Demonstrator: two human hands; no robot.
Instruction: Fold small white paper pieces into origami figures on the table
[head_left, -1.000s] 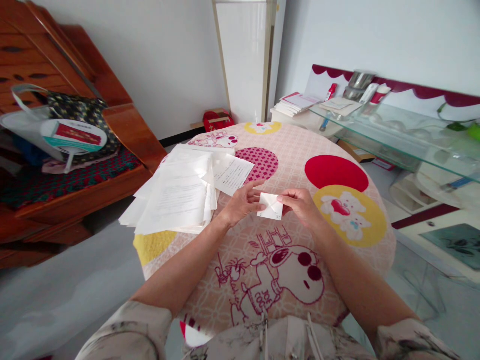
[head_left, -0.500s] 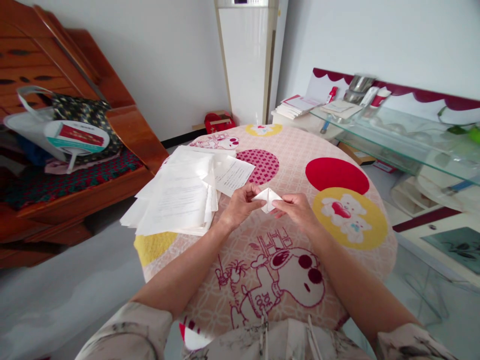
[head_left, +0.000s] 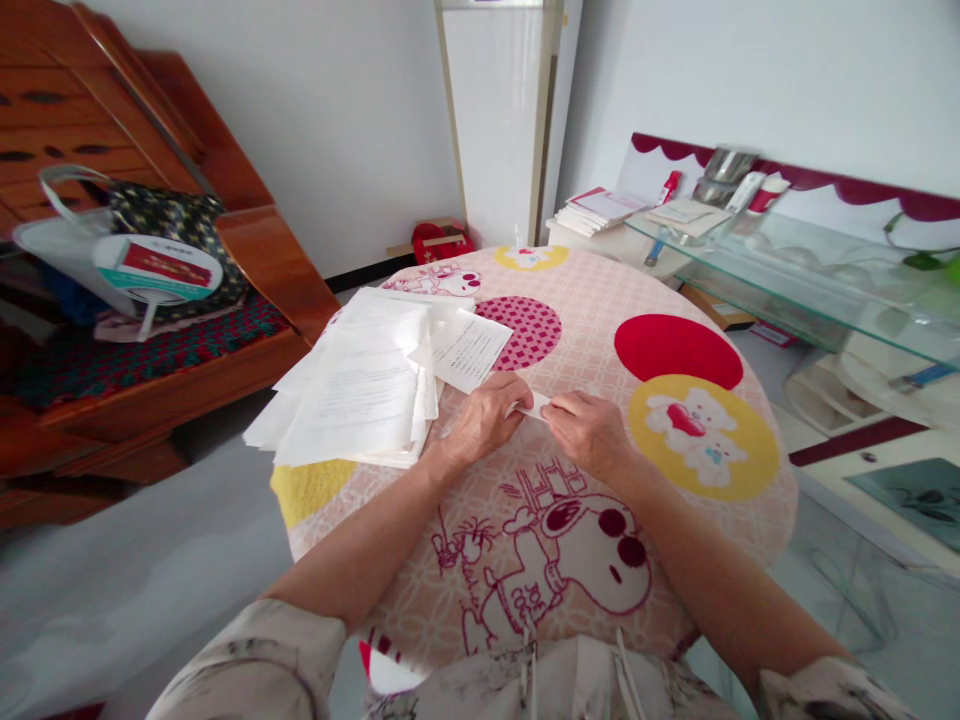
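Note:
My left hand (head_left: 486, 420) and my right hand (head_left: 587, 433) rest side by side on the round table (head_left: 697, 520) with its cartoon-print cloth. Between them lies a small folded white paper (head_left: 534, 405), pressed flat on the cloth. Both hands have curled fingers bearing down on it, so only a narrow strip of the paper shows. A thick stack of white printed sheets (head_left: 360, 385) lies just left of my left hand, with one loose sheet (head_left: 469, 350) at its right edge.
A wooden bench (head_left: 150, 330) with a bag and a hand fan (head_left: 154, 270) stands at the left. At the right a glass shelf (head_left: 810, 275) carries booklets, a metal cup and tubes. A white floor unit (head_left: 499, 120) stands behind the table.
The paper was held up between my fingertips, then folded over. Now both hands have come down and press it flat against the tablecloth.

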